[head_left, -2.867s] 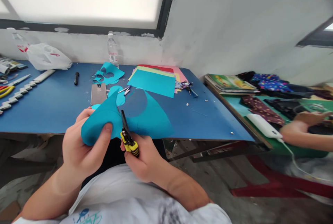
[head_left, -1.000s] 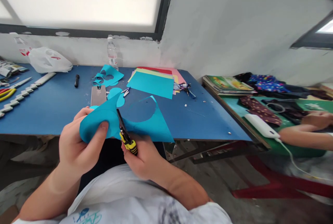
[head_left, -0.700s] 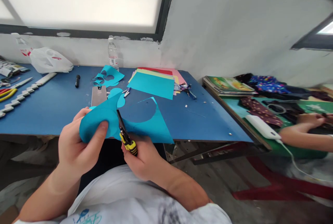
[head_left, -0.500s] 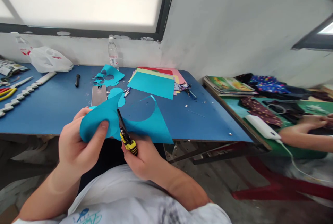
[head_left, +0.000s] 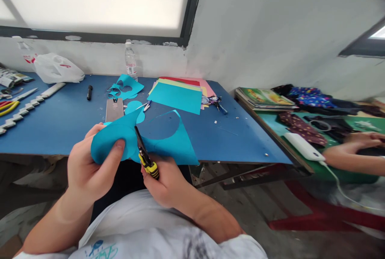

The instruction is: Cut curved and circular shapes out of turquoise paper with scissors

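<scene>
My left hand (head_left: 90, 166) pinches a sheet of turquoise paper (head_left: 183, 144) by its curled left part, thumb on top. My right hand (head_left: 164, 180) is wrapped round the yellow and black handles of a pair of scissors (head_left: 147, 162). Their dark blades point up and away, against the paper between my two hands. A large round opening is cut in the sheet's far side, with a thin strip along its edge. Just beyond lie turquoise cut-out rounds (head_left: 136, 108) and a grey phone-like slab (head_left: 114, 109).
Coloured paper sheets (head_left: 176, 97), paper scraps (head_left: 128, 84), a water bottle (head_left: 130, 60), a black marker (head_left: 89, 92) and a plastic bag (head_left: 58, 68) are on the blue table (head_left: 228, 142). At right, another person's arm (head_left: 355, 158) rests by a white power bank (head_left: 303, 146).
Hardly anything differs. The curled paper in my left hand has shifted slightly left, and the sheet's right corner has moved a little left. Both hands keep their hold.
</scene>
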Demonstrator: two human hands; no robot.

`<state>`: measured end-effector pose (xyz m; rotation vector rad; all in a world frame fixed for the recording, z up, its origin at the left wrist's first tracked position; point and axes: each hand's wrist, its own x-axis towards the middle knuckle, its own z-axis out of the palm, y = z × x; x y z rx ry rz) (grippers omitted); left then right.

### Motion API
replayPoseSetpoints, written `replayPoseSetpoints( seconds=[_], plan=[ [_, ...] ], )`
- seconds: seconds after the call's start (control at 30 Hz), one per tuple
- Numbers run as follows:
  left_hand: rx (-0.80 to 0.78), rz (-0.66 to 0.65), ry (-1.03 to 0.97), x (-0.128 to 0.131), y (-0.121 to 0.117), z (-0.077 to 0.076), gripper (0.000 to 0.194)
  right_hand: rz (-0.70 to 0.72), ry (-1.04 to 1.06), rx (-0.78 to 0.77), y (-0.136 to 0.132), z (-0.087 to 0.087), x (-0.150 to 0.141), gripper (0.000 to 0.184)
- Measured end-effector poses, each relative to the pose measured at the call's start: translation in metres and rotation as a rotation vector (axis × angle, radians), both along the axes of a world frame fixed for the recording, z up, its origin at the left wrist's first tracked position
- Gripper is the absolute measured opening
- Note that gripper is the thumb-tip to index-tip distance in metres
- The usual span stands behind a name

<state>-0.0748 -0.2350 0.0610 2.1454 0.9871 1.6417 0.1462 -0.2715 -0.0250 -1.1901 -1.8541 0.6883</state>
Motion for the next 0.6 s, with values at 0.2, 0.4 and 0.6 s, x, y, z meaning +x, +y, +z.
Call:
replayPoseSetpoints(
  seconds=[0.2, 0.4, 0.6],
  plan=[
    [-0.032, 0.033, -0.025, 0.0013, -0.0013, 0.0001, 0.055, 0.052, 0.040, -0.067, -0.0005, 0.0030, 0.0024, 0.006],
    [-0.012, 0.003, -0.038, 0.0043, -0.0025, 0.0034, 0.051, 0.057, 0.050, -0.103, -0.0004, 0.0013, 0.0015, 0.006],
    [-0.019, -0.002, -0.066, 0.0023, 0.0009, -0.0009, 0.053, 0.057, 0.064, -0.104, 0.0000, 0.0013, 0.0013, 0.008]
  ],
)
